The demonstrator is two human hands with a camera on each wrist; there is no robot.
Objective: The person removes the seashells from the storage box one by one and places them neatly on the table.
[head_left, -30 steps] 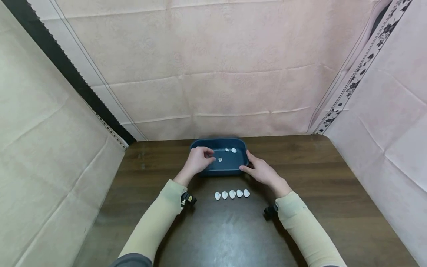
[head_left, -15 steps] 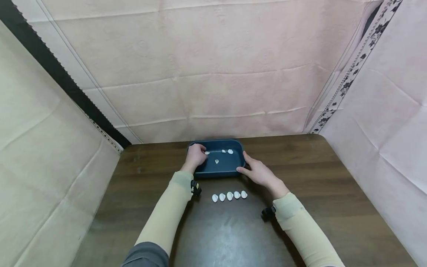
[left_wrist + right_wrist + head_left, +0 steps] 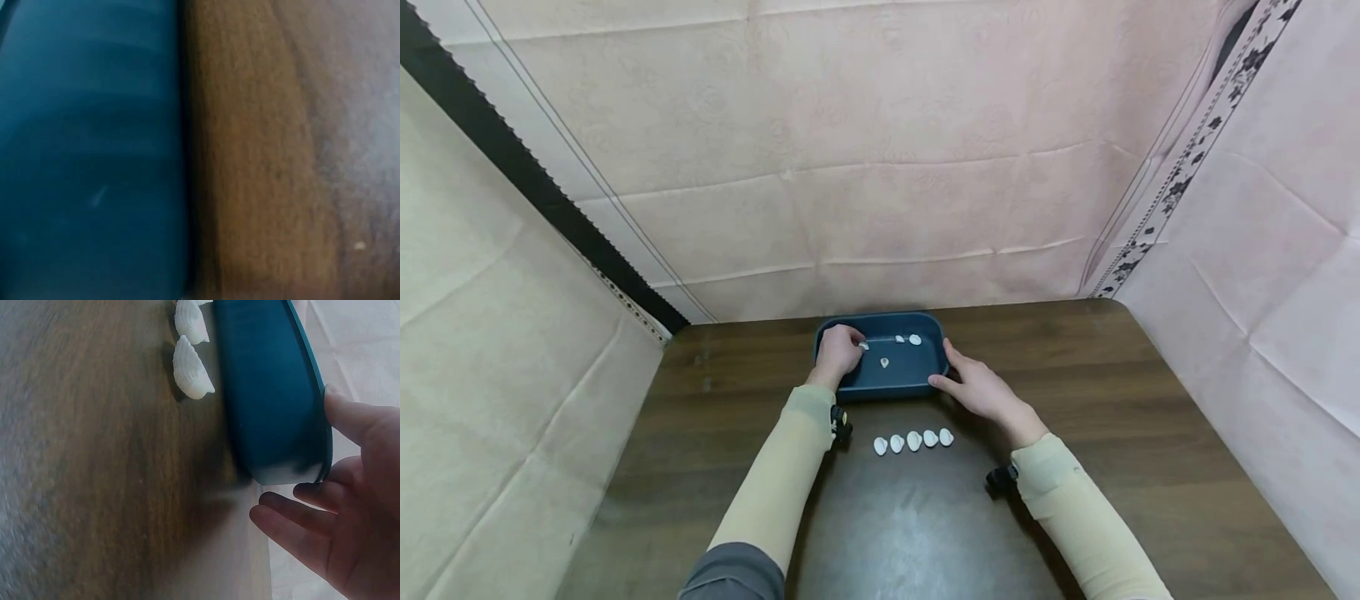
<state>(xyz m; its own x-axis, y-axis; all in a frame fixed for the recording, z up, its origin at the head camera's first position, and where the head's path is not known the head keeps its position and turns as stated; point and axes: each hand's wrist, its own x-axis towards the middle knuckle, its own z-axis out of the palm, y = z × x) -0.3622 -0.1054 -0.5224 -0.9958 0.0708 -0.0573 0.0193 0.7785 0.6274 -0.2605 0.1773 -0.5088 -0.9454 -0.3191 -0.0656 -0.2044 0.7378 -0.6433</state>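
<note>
Half-open right hand point(image 3: 987, 390) grips the tray point(image 3: 910, 368), likely steadying it; left hand point(image 3: 838, 353), fingers bent, is at 1 shell point(image 3: 865, 346), pinch unclear.

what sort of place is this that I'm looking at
Probably a makeshift indoor workspace: a wood-grain table with creased pale sheets behind and beside it, and a blue tray and row of white shells set out.

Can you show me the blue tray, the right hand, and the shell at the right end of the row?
Blue tray point(image 3: 891, 392): head view, on its front wall.
Right hand point(image 3: 988, 392): head view, on the back of the hand.
Right-end shell point(image 3: 946, 437): head view, middle of its white surface.
</note>
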